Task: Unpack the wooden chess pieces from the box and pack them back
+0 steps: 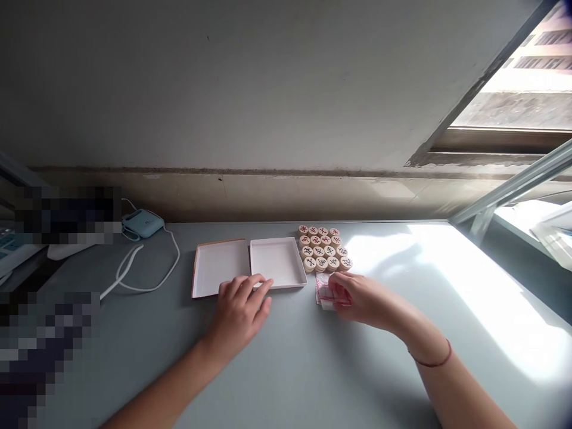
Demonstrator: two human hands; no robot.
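The left hand (243,307) spreads loosely, empty, beside 2 boxes (276,259). The right hand's (351,295) fingers pinch a packet (322,291); best keep it clear of the pieces (319,251).

Head view, one: worn by you, facing forward and down over the bench (286,369), wall (268,89) beyond.

On the flat grey worktop (286,369), we find a shallow square red-sided tray (222,262) left of a shallow square white box (277,259). Round cream discs (328,240) stand right of the box, a clear-and-red plastic packet (323,290) before them. Far left, a rounded light-blue device (146,223) sits behind a white cable (133,255).
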